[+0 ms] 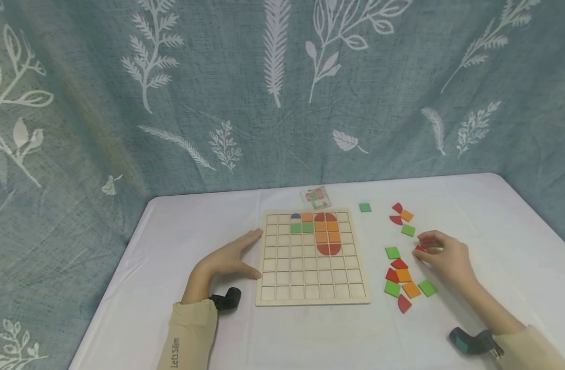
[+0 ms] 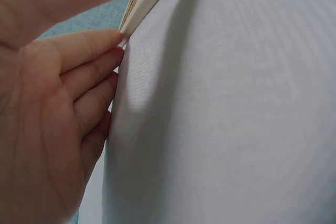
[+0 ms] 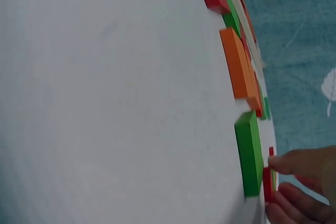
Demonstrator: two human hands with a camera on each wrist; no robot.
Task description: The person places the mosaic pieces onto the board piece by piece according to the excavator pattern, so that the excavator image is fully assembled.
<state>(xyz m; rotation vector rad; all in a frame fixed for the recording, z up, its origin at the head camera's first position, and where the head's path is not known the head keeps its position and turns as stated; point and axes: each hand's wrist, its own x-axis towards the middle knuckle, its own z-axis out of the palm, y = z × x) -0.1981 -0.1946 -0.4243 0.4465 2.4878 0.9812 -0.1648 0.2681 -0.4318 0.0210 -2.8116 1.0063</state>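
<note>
A wooden grid board (image 1: 284, 294) lies on the table, with orange, red, green and blue tiles in its upper cells. My left hand (image 1: 229, 257) spans its left edge, thumb and fingertips touching the rim. In the left wrist view those fingers (image 2: 86, 48) are nearly straight against the board's side. To the right of the board, my right hand (image 1: 449, 259) pinches a red quarter-circle tile (image 1: 419, 248) between thumb and fingers, low over the table. The right wrist view shows this red tile (image 3: 268, 184) beside a green tile (image 3: 248, 153), partly covered by the fingers.
Loose tiles lie between board and right hand, among them a green square (image 1: 392, 252), an orange square (image 1: 411, 290) and a red quarter-circle (image 1: 404, 303). A small patterned card (image 1: 316, 197) sits behind the board. A leaf-patterned curtain (image 1: 245, 77) hangs beyond the white table (image 1: 208, 221).
</note>
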